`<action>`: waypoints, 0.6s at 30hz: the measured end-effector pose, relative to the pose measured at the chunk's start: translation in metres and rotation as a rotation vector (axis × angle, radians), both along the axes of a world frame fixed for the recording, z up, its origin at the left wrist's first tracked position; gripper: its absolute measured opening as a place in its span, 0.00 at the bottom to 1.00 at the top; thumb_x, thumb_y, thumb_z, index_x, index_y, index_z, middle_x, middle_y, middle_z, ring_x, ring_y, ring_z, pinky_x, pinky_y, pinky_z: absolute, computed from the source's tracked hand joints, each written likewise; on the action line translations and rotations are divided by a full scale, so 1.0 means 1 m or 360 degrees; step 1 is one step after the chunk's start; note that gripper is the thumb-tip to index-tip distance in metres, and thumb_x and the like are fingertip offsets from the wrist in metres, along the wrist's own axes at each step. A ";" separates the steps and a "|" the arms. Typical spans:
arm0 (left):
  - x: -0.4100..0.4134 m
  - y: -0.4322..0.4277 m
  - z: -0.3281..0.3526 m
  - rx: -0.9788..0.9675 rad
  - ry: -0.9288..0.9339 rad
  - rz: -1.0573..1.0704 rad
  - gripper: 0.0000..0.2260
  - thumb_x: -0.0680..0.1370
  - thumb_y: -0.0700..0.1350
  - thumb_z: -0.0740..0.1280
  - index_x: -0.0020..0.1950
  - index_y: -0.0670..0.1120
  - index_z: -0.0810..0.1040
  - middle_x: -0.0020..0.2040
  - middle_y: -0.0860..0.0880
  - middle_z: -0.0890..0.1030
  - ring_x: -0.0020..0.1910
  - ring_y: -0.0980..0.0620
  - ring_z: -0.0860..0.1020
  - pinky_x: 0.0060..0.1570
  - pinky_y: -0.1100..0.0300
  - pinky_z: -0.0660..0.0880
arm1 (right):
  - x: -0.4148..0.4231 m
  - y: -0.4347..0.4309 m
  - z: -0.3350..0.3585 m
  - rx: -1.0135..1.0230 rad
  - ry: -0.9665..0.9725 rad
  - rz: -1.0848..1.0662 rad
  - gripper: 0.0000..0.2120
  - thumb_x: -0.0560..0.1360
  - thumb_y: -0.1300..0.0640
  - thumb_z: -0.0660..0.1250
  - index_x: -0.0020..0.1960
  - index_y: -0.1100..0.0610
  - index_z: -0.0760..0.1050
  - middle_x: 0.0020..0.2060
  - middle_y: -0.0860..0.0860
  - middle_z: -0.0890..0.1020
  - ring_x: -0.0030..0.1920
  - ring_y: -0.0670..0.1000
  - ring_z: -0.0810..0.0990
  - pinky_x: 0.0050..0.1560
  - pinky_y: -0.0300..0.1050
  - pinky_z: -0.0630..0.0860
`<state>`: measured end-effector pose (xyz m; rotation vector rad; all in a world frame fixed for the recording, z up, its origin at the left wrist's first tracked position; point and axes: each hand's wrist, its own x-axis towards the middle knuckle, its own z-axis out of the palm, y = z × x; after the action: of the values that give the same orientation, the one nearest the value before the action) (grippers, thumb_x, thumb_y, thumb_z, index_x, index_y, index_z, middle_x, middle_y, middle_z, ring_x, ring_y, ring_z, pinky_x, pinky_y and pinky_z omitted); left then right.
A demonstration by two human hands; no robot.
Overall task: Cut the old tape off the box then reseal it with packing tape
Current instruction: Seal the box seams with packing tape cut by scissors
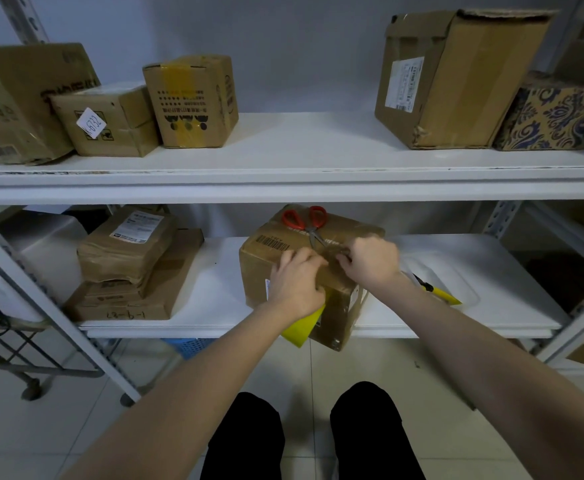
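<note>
- Where the lower shelf [214, 292] begins at left, a stack of parcels [127, 265] lies well apart from the work, leaving room round the task's thing.
- Left hand [295, 282]: grip closed over the near top edge of the box [254, 271], fingers on top and thumb on the front face, probably to steady it against pulling.
- A yellow sheet [302, 327] hangs below that hand; what it is cannot be told.
- Box: stands mid-shelf, its near corner overhanging the front edge, within easy reach.
- Scissors [306, 220]: red-handled, resting on the box top, blades towards the hands, apparently parked for further cutting.
- Old tape [333, 251]: glossy strip across the top, between the hands.
- Right hand [372, 259]: fingertips curled and pinching at the tape, likely to peel it; whether an end is free cannot be told.
- A yellow-handled knife [439, 292] lies on the shelf just beside the right wrist.
</note>
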<state>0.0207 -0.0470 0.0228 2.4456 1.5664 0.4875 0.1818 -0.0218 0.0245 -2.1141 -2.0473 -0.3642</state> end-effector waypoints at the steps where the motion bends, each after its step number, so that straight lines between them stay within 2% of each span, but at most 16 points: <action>1: 0.003 0.000 0.002 -0.0017 0.0096 -0.0114 0.21 0.73 0.40 0.64 0.66 0.53 0.73 0.68 0.54 0.70 0.71 0.49 0.59 0.71 0.46 0.58 | 0.000 0.000 0.001 -0.0007 -0.0010 -0.0008 0.16 0.78 0.43 0.60 0.50 0.54 0.78 0.46 0.54 0.82 0.51 0.57 0.80 0.40 0.44 0.69; 3: 0.005 -0.001 0.003 -0.0113 0.0208 -0.0201 0.22 0.73 0.38 0.63 0.65 0.53 0.76 0.69 0.56 0.72 0.74 0.50 0.56 0.74 0.43 0.50 | -0.002 -0.001 0.003 -0.0022 -0.0035 -0.0007 0.16 0.77 0.42 0.60 0.49 0.54 0.78 0.45 0.54 0.82 0.50 0.57 0.81 0.40 0.44 0.69; 5: 0.005 0.001 0.003 -0.0139 0.0237 -0.0212 0.22 0.72 0.36 0.63 0.64 0.53 0.76 0.70 0.56 0.71 0.75 0.50 0.54 0.75 0.42 0.46 | -0.002 -0.002 0.006 -0.0048 -0.0113 -0.0006 0.17 0.77 0.42 0.61 0.47 0.54 0.78 0.44 0.54 0.82 0.48 0.57 0.82 0.39 0.43 0.69; 9: 0.007 -0.001 0.006 -0.0192 0.0285 -0.0256 0.20 0.72 0.36 0.63 0.61 0.52 0.76 0.68 0.54 0.73 0.75 0.51 0.55 0.74 0.43 0.47 | -0.004 -0.001 0.015 -0.0119 -0.0286 0.0015 0.17 0.78 0.42 0.61 0.48 0.56 0.78 0.45 0.53 0.82 0.48 0.57 0.82 0.40 0.43 0.69; 11: 0.008 -0.002 0.007 -0.0209 0.0296 -0.0265 0.17 0.71 0.37 0.64 0.58 0.51 0.76 0.64 0.53 0.75 0.72 0.50 0.59 0.74 0.42 0.49 | -0.010 0.000 0.018 -0.0146 -0.0311 0.0009 0.19 0.78 0.42 0.62 0.54 0.57 0.77 0.49 0.54 0.81 0.50 0.56 0.81 0.41 0.45 0.71; 13: 0.009 -0.002 0.009 -0.0203 0.0325 -0.0276 0.16 0.71 0.37 0.64 0.56 0.50 0.75 0.61 0.52 0.77 0.69 0.50 0.62 0.74 0.43 0.51 | -0.010 0.002 0.018 -0.0184 -0.0239 -0.0069 0.29 0.75 0.39 0.64 0.65 0.61 0.70 0.57 0.56 0.76 0.55 0.57 0.78 0.44 0.47 0.74; 15: 0.008 -0.003 0.010 -0.0209 0.0339 -0.0276 0.16 0.70 0.37 0.64 0.56 0.50 0.74 0.59 0.52 0.77 0.67 0.49 0.63 0.74 0.43 0.52 | -0.002 0.003 0.025 -0.0180 -0.0159 -0.0146 0.39 0.71 0.37 0.69 0.70 0.63 0.62 0.63 0.58 0.69 0.59 0.58 0.74 0.49 0.50 0.76; 16: 0.007 -0.003 0.010 -0.0218 0.0331 -0.0273 0.16 0.70 0.37 0.65 0.57 0.50 0.74 0.58 0.51 0.77 0.67 0.49 0.63 0.74 0.43 0.52 | 0.004 0.002 0.030 -0.0149 -0.0136 -0.0144 0.38 0.71 0.39 0.70 0.69 0.63 0.62 0.63 0.58 0.68 0.61 0.58 0.72 0.51 0.51 0.75; 18: 0.008 -0.004 0.009 -0.0235 0.0292 -0.0264 0.20 0.70 0.38 0.65 0.61 0.50 0.72 0.59 0.49 0.76 0.69 0.49 0.62 0.74 0.43 0.52 | 0.013 -0.001 0.035 -0.0069 -0.0121 0.0012 0.25 0.76 0.48 0.67 0.66 0.61 0.67 0.62 0.57 0.71 0.61 0.58 0.73 0.54 0.51 0.74</action>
<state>0.0286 -0.0513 0.0322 2.5362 1.3903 0.1177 0.1953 -0.0232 0.0596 -2.1483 -2.1229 -0.4091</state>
